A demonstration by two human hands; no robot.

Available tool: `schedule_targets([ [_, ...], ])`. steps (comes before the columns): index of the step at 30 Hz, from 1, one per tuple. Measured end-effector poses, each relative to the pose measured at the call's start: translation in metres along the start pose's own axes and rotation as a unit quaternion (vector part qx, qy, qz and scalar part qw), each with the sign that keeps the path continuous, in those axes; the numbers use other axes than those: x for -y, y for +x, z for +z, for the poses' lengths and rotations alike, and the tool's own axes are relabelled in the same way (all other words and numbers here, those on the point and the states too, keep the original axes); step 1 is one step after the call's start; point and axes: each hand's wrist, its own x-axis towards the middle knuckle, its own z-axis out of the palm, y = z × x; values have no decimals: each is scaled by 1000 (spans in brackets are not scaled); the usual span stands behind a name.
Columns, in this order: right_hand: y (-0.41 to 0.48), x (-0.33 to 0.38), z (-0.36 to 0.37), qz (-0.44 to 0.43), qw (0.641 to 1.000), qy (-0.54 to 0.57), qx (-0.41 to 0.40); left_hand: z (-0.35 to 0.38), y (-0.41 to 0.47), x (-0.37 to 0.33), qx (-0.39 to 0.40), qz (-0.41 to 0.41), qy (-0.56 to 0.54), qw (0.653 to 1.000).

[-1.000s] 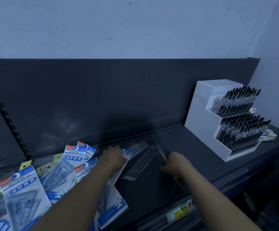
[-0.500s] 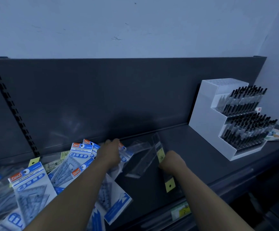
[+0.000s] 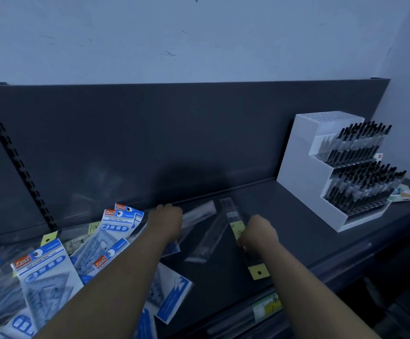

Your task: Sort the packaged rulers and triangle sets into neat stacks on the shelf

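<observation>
The right hand (image 3: 258, 234) has its fingers clamped on the ruler pack (image 3: 231, 212), whose long axis runs from mid-frame down toward the shelf (image 3: 309, 237) front. The left hand (image 3: 166, 221) lies just left of it, and I cannot tell its grip.

Bare shelf (image 3: 297, 216) surface lies open at centre right of the frame, between the yellow-tagged ruler pack (image 3: 235, 216) and the white 2-tier pen display (image 3: 304, 172); that display blocks the right side, standing against the back panel (image 3: 150, 143), which closes off everything behind; triangle set packs (image 3: 45, 272) cover the lower left in an overlapping heap; clear ruler packs (image 3: 209, 238) lie slantwise at centre, between the left hand (image 3: 166, 220) and the right hand (image 3: 258, 232), which grips the tagged pack.
</observation>
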Motion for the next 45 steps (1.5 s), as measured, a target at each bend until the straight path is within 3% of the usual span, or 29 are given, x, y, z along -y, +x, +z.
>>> schedule_targets([
  [6, 2, 1, -1, 26, 998, 33, 36, -8, 11, -18, 29, 1, -150, 988],
  [10, 0, 4, -4, 33, 999, 16, 36, 7, 10, -24, 90, -16, -97, 991],
  [17, -1, 4, -5, 39, 998, 37, 37, 1, 17, -12, 82, -41, -88, 992],
  [23, -1, 4, -2, 40, 995, 74, 47, -7, 22, -15, 105, -21, -9, 994],
  [26, 3, 5, -2, 35, 993, 98, 47, -9, 24, -18, 113, -6, -27, 993],
  [32, 4, 13, 7, 5, 985, 167, 43, -8, 20, -10, 43, 23, -140, 989],
  [34, 2, 17, 11, -7, 982, 180, 46, -8, 15, -3, 64, 20, -153, 986],
  [37, -7, 26, 14, -22, 994, 99, 31, -11, 1, 12, 132, 22, -113, 985],
  [41, -18, 38, 29, -105, 993, -47, -1, -8, -12, 33, 147, 28, -104, 983],
  [45, -16, 47, 47, -182, 971, -135, 72, -5, -19, 59, 168, 17, -63, 984],
])
